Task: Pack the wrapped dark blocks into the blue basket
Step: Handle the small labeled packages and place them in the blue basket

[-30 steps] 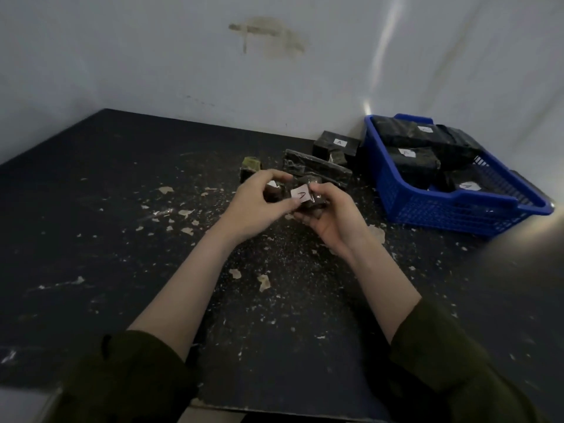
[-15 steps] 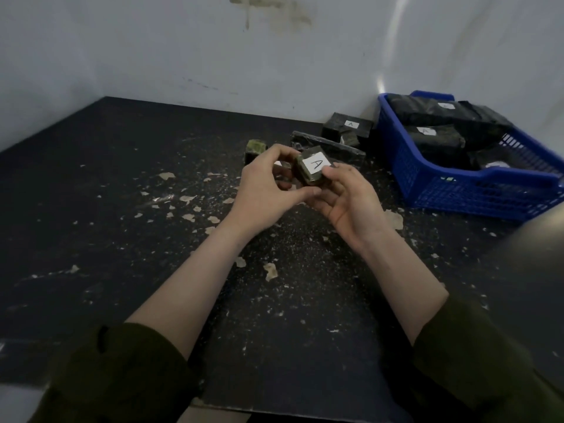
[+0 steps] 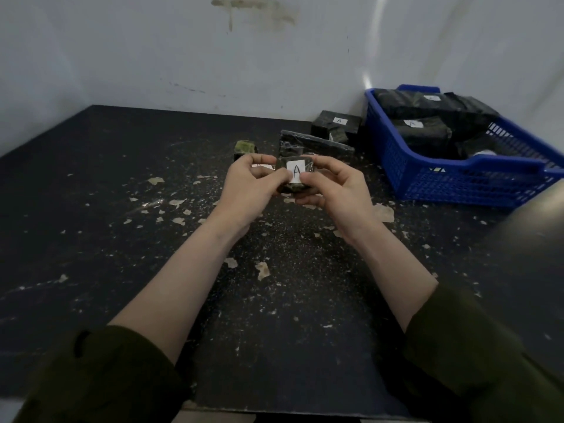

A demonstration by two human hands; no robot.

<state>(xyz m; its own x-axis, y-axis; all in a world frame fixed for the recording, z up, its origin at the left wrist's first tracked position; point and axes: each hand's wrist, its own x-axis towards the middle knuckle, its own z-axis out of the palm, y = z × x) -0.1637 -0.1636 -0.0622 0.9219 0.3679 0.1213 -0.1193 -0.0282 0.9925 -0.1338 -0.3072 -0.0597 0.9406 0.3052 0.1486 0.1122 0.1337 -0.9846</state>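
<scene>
Small wrapped dark block [image 3: 293, 175] held mid-air over counter centre, pinched from both sides: left hand [image 3: 250, 190] fingers on its left edge, right hand [image 3: 332, 193] fingers on its right edge + thumb at lower front. Both hands closed on it, not spread. White paper label w/ handwritten "A" [image 3: 296, 170] faces up toward cam. Wrap looks like glossy clear film over dark, slightly mottled block; squarish, flat-ish.

Just behind the hands: flat dark wrapped slab [image 3: 317, 143] lying on counter, film crinkled. Behind that, near the wall, chunkier labelled block [image 3: 337, 123], just beside basket's left wall. Small greenish cube [image 3: 244, 147] left of the slab, unwrapped by the look, can't confirm.

Blue basket [image 3: 457, 181] right-rear, plastic lattice walls, solid rim w/ handle dip in the near side. Holds several long wrapped blocks [image 3: 427, 129] w/ white labels, stacked toward the rear-left; near-right part of the interior looks less full.

Counter [image 3: 122, 239] dark, matte, littered w/ pale flakes and crumbs. Open room left + front of hands; clear path hands → basket along the right. Pale wall [image 3: 152, 56] closes back and left side, stained patch up top. Dark green sleeves [image 3: 100, 377] at bottom edge.
</scene>
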